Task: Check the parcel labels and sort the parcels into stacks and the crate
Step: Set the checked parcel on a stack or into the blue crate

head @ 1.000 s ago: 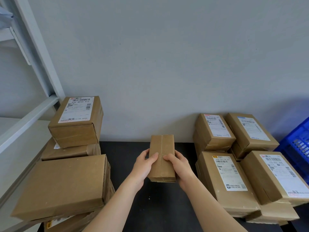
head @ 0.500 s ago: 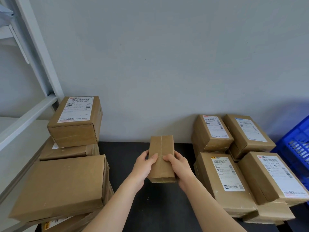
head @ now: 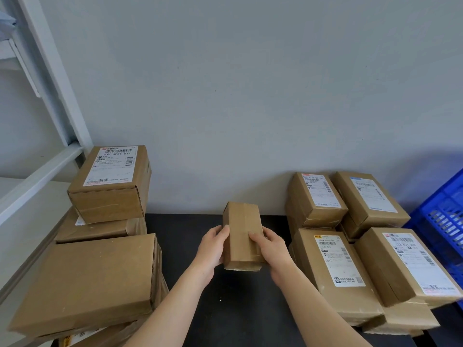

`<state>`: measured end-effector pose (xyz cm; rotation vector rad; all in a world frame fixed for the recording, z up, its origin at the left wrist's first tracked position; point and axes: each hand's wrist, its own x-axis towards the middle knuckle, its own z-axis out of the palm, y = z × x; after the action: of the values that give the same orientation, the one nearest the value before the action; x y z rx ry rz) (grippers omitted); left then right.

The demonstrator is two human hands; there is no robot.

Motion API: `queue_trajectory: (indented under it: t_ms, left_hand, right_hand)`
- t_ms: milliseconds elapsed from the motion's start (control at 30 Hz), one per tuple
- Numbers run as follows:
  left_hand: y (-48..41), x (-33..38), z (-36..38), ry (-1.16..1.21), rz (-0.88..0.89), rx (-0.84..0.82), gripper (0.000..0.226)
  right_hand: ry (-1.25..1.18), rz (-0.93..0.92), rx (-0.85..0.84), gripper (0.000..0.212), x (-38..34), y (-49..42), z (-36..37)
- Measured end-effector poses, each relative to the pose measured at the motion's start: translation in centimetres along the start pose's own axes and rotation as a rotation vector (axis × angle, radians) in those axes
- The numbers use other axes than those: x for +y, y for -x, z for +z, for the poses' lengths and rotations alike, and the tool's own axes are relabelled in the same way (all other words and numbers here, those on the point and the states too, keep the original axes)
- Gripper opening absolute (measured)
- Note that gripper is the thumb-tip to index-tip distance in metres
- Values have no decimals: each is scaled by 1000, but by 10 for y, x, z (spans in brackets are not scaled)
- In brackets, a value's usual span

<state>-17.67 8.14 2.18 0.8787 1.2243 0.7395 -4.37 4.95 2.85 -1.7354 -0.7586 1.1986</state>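
Observation:
A small brown cardboard parcel [head: 241,229] is held over the black tabletop [head: 190,229] in the middle. Its taped top faces me and no label shows on it. My left hand [head: 211,247] grips its left side and my right hand [head: 271,249] grips its right side. To the left rises a stack of parcels [head: 85,279], with a labelled box [head: 110,184] on top at the back. On the right lie several labelled parcels [head: 335,269] in stacks. A blue crate [head: 441,221] stands at the far right edge.
A grey wall runs behind the table. A white shelf frame [head: 50,83] stands at the left, beside the left stack. Bare black tabletop lies between the two groups of parcels.
The small parcel has turned slightly in my hands, so more of its left side shows. Both hands keep their hold. The view has shifted a little.

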Motion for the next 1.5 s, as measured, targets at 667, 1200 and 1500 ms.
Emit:
queue_trajectory:
  t_ms: [667, 1200, 1500]
  left_hand:
    - [-3, 2, -2, -105, 87, 55, 37]
    - [2, 3, -2, 61, -63, -36, 28]
    - [-1, -2, -7, 96, -55, -59, 32]
  right_hand:
    - [31, 97, -8, 60, -5, -5, 7]
    - [78, 120, -158, 56, -3, 3, 10]
    - [87, 59, -164, 28, -7, 9, 15]
